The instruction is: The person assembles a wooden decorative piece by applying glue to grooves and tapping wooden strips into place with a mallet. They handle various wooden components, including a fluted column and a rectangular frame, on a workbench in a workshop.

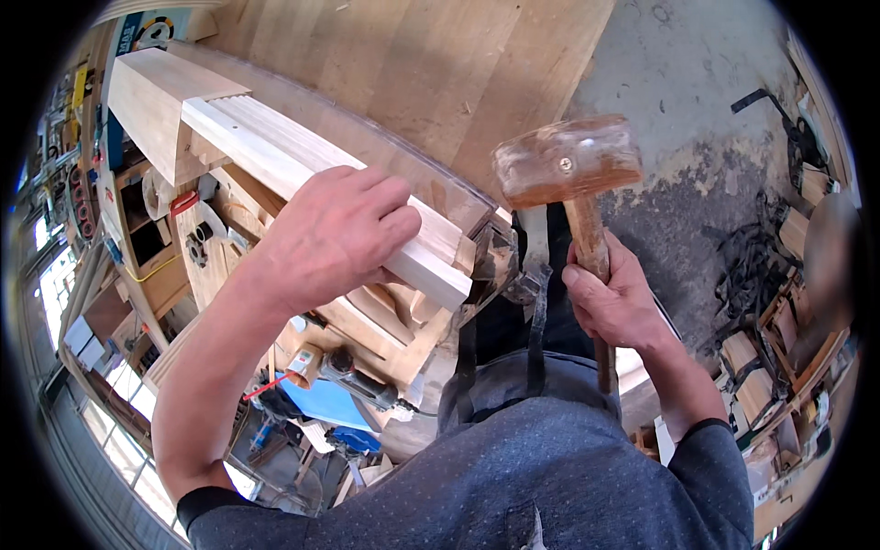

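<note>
Pale timber [266, 154] runs aslant from the upper left of the frame to the centre, its near end jutting just beyond the left hand [339, 229]. In this head view, that hand lies across it with the fingers bent closed over the wood, which looks like a way to keep the piece from shifting; the fingertips are tucked away, so I can't tell how hard they press. Right of centre, the right hand [610, 289] has its fingers wrapped fully round the handle of a wooden mallet [566, 165], with part of the handle showing below the fist. The mallet's head stands up, apart from the timber, probably so it hangs free of the work. At the upper left, a broad wooden block [151, 101] meets the timber's far end, perhaps backing it. A dark power tool [353, 371] lies lower left of centre.
</note>
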Action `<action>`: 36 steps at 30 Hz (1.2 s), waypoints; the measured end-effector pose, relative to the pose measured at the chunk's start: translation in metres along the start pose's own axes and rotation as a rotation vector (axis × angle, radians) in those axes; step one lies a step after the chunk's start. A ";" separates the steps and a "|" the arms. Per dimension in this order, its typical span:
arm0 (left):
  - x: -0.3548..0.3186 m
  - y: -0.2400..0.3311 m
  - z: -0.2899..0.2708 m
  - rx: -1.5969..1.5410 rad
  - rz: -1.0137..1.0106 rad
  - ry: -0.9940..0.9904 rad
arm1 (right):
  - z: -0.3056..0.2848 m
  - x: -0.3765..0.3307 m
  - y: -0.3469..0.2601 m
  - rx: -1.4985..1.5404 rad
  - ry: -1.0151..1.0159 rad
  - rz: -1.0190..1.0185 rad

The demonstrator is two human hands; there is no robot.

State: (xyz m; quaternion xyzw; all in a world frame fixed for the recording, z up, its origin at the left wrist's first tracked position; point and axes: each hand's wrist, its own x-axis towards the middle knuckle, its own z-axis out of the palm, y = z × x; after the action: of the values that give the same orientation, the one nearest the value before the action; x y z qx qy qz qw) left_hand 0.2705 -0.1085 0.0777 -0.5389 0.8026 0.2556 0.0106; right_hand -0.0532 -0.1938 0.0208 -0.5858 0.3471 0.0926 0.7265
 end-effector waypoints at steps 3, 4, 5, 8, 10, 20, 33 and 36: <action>0.002 0.004 0.004 -0.004 0.004 0.042 | 0.011 -0.004 0.004 0.040 -0.053 0.040; 0.001 0.004 0.004 0.000 -0.001 0.062 | 0.012 -0.003 0.001 0.022 -0.064 0.037; 0.001 0.005 0.005 0.004 -0.006 0.062 | 0.010 -0.002 -0.005 0.004 -0.075 0.034; 0.001 0.006 0.005 0.026 -0.021 0.059 | 0.009 -0.007 -0.002 0.029 -0.009 -0.014; 0.001 0.007 0.005 0.036 -0.028 0.047 | 0.011 -0.008 -0.002 0.019 0.003 -0.011; -0.002 0.007 0.004 0.086 -0.031 0.050 | 0.029 -0.011 -0.005 0.154 0.094 0.095; -0.008 0.010 0.004 0.053 -0.074 0.075 | 0.033 -0.028 -0.033 -0.207 0.146 0.007; -0.013 0.010 0.009 0.077 -0.059 0.109 | 0.035 -0.047 -0.036 -0.417 0.274 -0.336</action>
State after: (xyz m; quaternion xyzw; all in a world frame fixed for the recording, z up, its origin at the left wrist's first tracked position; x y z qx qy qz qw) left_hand 0.2650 -0.0910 0.0772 -0.5745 0.7951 0.1943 -0.0051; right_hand -0.0546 -0.1594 0.0809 -0.7786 0.3137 -0.0397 0.5420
